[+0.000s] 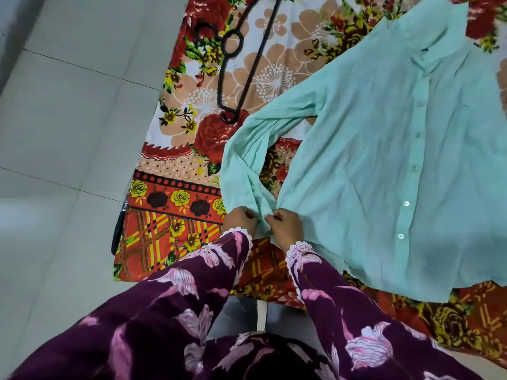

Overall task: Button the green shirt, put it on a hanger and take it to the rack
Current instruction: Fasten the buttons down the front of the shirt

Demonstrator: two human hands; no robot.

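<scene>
Green shirt (pixel 384 149) spread front-up across a floral bedsheet (pixel 192 187), collar toward the far edge, hem toward the near edge, button placket running down the right half. Row of white buttons (pixel 406 203) visible along the placket; front panels lying together, though whether every button is fastened cannot be judged from this angle. Left-hand sleeve of the shirt (pixel 247 160) folded down and looped back toward the hem, a patch of bedsheet showing through the loop.

Both hands at the cuff end of that sleeve, at the shirt's near-left corner. Left hand (pixel 241 218) closed, fingers curled on the green fabric just left of the cuff. Right hand (pixel 285 226) touching it from the other side, fingertips pinching the same bunched fabric. Knuckles nearly meeting. Purple floral sleeves (pixel 192 292) with white lace trim reaching in from below the shirt.

Black hanger (pixel 241 67) lying flat on the bedsheet, beyond and to the left of the shirt, well apart from the hands, its lower tip just beside the shirt's shoulder area. Grey tiled floor (pixel 55 133) further left of the shirt, past the bedsheet's edge.
</scene>
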